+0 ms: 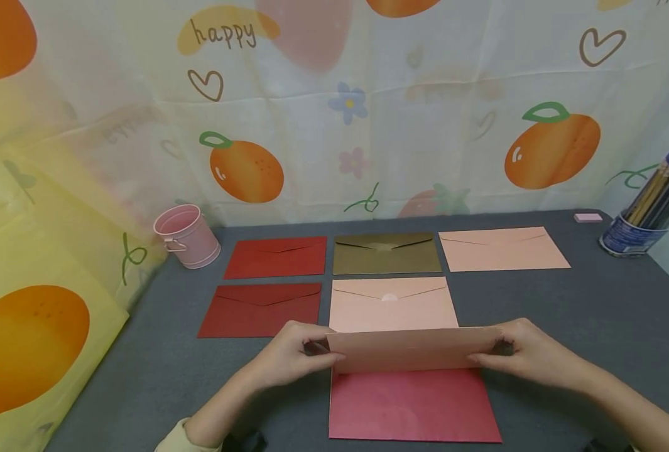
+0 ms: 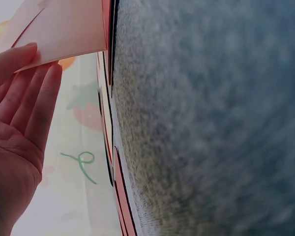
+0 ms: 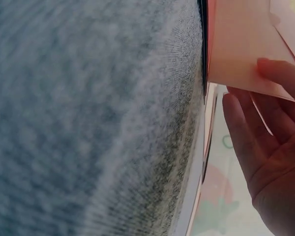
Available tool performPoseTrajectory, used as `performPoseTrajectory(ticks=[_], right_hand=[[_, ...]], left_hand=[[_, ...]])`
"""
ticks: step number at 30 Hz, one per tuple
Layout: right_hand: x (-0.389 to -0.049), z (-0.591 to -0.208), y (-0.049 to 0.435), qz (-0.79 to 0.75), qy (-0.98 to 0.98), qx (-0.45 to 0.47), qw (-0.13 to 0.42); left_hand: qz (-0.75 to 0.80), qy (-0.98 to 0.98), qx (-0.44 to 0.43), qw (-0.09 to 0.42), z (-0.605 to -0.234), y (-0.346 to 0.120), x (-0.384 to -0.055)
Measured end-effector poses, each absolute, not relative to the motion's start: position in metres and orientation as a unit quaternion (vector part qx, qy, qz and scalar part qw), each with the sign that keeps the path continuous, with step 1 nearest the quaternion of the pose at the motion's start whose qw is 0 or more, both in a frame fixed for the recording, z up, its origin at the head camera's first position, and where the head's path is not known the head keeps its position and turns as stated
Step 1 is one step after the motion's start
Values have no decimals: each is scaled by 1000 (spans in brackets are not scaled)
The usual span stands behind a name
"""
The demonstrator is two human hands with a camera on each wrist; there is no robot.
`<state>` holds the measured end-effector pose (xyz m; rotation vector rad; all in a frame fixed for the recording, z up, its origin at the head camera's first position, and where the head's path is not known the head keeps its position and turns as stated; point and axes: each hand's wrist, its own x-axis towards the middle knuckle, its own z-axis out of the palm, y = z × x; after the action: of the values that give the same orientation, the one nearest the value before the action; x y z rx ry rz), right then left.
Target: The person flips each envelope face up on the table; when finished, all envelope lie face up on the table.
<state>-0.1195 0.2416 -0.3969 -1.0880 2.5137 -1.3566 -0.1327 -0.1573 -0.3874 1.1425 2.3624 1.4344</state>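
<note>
A light pink envelope [image 1: 410,350] is held tilted up on its long edge between my two hands. My left hand [image 1: 296,356] pinches its left end, thumb on the near face and fingers behind, as the left wrist view shows. At the other end my right hand [image 1: 529,353] grips it the same way. The flap line appears on this envelope [image 3: 241,44] in the right wrist view. Its lower edge meets a deep pink envelope [image 1: 413,408] lying flat on the table. Just behind stands the row with another light pink envelope [image 1: 393,314], its front part hidden.
Two red envelopes [image 1: 274,257] lie at the left, one behind the other. An olive envelope [image 1: 387,260] and a light pink one [image 1: 504,251] lie along the back. A pink bucket [image 1: 190,238] stands back left. A pencil jar [image 1: 642,220] and small pink eraser [image 1: 587,218] are back right.
</note>
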Motion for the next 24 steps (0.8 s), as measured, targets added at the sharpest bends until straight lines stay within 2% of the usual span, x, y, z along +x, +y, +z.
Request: performPoseTrajectory(ticks=[7,11,16,24], right_hand=[[-124,-394,251,-470,837,-266,88],[-128,-394,258,-483,845,-211,86],[-134,-395,268,-494,857,-124,76],[-145,-397,296,-459,884,-12,94]], left_hand=[[500,811,290,90,-386,-147,-138],[544,799,227,119,-386,-136,-141],[594,781,141,129,-389,-117,-150],[710,684,45,159,-396,-72,-164]])
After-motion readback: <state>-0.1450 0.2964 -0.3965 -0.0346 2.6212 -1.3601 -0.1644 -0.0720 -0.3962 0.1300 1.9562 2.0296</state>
